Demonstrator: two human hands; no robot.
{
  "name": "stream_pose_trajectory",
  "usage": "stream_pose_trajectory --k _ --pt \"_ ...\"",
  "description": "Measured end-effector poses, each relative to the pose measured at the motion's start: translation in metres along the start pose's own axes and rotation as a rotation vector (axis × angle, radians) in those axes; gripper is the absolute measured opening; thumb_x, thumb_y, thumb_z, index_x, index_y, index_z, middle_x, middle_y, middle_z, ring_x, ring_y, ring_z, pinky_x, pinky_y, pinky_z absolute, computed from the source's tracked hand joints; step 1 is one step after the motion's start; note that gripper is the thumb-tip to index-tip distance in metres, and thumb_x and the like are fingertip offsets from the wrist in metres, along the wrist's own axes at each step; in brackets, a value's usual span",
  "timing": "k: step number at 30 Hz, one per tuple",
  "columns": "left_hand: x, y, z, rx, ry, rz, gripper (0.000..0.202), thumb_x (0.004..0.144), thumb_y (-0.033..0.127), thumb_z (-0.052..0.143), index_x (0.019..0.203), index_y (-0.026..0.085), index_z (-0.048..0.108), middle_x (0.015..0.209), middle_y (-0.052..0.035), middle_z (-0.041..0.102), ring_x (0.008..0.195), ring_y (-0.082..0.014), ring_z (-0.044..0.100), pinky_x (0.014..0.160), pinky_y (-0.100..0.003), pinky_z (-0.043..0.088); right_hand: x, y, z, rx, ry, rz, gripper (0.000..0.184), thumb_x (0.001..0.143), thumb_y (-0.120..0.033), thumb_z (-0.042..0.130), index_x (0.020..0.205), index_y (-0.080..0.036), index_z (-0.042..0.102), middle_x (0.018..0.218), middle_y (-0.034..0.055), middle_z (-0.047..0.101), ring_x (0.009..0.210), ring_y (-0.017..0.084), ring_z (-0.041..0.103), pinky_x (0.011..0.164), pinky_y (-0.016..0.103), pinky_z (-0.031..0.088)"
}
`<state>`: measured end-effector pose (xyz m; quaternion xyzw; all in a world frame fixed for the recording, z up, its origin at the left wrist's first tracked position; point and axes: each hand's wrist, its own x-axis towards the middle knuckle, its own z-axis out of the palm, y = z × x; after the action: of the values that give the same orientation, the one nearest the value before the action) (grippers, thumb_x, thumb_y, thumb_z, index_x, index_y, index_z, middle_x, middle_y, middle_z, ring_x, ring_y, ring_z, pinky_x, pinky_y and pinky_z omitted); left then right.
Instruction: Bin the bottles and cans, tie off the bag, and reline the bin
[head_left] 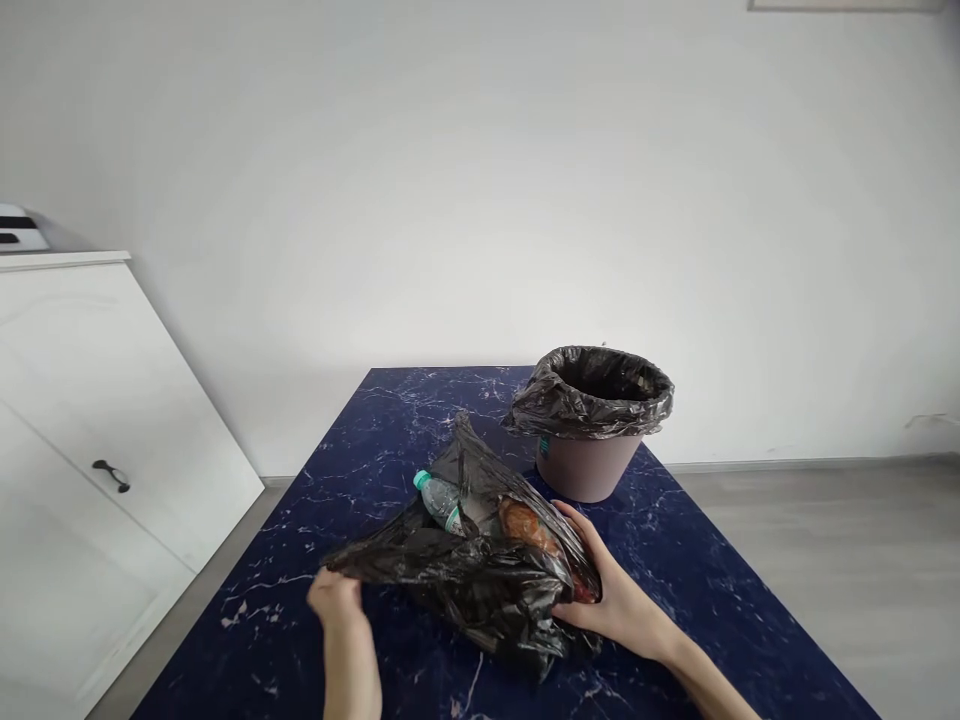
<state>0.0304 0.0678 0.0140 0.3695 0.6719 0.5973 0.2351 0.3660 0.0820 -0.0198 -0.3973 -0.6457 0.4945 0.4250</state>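
A black plastic rubbish bag [480, 580] lies on the dark blue marbled table [675, 580]. A clear plastic bottle with a green cap [439, 495] sticks out of the bag, and something orange-brown shows through the plastic beside it. My left hand [335, 597] pinches the bag's left edge and holds it stretched out. My right hand [604, 580] is wrapped around the bag's right side, fingers curled over the plastic.
A mauve bin [589, 465] lined with a black bag [592, 395] stands on the table behind the rubbish bag. A white cabinet [90, 450] with a dark handle stands at the left. Grey floor lies to the right, a white wall behind.
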Motion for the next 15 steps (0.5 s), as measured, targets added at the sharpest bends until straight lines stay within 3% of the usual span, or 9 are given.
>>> stream_pose_trajectory --k 3,4,6,8,9,12,15 --pt "0.02 0.031 -0.018 -0.039 0.236 0.251 0.027 0.104 0.046 0.045 0.12 0.028 0.055 0.14 -0.007 0.059 0.136 -0.0298 0.059 0.122 -0.052 0.047 -0.006 0.008 -0.001 0.033 -0.012 -0.003 0.108 0.087 -0.043 0.089 0.169 -0.035 0.02 0.177 0.0104 0.034 0.161 0.032 0.038 0.134 0.049 0.028" --pt "0.029 0.044 -0.021 -0.005 0.188 0.383 0.025 0.106 0.044 0.043 0.115 0.027 0.059 0.132 -0.0075 0.064 0.129 -0.029 0.064 0.119 -0.049 0.05 -0.007 0.01 -0.001 0.037 -0.011 -0.001 0.106 0.088 -0.044 0.088 0.169 -0.035 0.021 0.177 0.0103 0.034 0.161 0.032 0.039 0.134 0.05 0.027" --pt "0.052 0.066 -0.017 0.264 -0.157 0.535 0.03 0.109 0.041 0.037 0.114 0.026 0.063 0.12 -0.0086 0.072 0.117 -0.0281 0.07 0.105 -0.044 0.058 -0.009 0.014 -0.001 0.023 0.003 -0.002 0.102 0.09 -0.044 0.086 0.169 -0.035 0.023 0.177 0.0101 0.035 0.16 0.032 0.04 0.134 0.05 0.027" --pt "0.076 0.079 -0.001 0.684 -0.616 0.715 0.04 0.111 0.035 0.031 0.132 0.026 0.063 0.138 -0.0118 0.071 0.128 -0.0288 0.067 0.106 -0.045 0.056 -0.01 0.016 -0.001 0.011 0.02 -0.013 0.098 0.092 -0.044 0.084 0.169 -0.035 0.025 0.176 0.0099 0.037 0.16 0.032 0.04 0.134 0.051 0.029" --pt "0.087 0.081 0.011 0.752 -0.74 0.759 0.037 0.109 0.033 0.038 0.134 0.027 0.066 0.142 -0.0107 0.07 0.135 -0.0302 0.063 0.112 -0.047 0.053 -0.01 0.017 -0.001 0.01 0.028 -0.019 0.096 0.093 -0.043 0.083 0.169 -0.035 0.026 0.176 0.0098 0.038 0.16 0.032 0.041 0.134 0.051 0.03" --pt "0.11 0.074 0.049 0.879 -0.959 0.828 0.041 0.096 0.022 0.059 0.135 0.031 0.07 0.151 -0.0065 0.068 0.149 -0.0337 0.052 0.12 -0.05 0.045 -0.01 0.018 -0.002 0.005 0.064 -0.023 0.092 0.094 -0.043 0.081 0.169 -0.036 0.028 0.174 0.0097 0.041 0.158 0.032 0.045 0.132 0.051 0.033" --pt "0.117 0.064 0.077 0.985 -1.069 0.865 0.054 0.081 0.018 0.075 0.134 0.028 0.072 0.151 -0.0099 0.069 0.153 -0.0383 0.047 0.123 -0.051 0.041 -0.01 0.019 -0.002 -0.019 0.091 -0.024 0.088 0.095 -0.044 0.079 0.168 -0.037 0.03 0.173 0.0087 0.042 0.157 0.032 0.045 0.132 0.052 0.034"
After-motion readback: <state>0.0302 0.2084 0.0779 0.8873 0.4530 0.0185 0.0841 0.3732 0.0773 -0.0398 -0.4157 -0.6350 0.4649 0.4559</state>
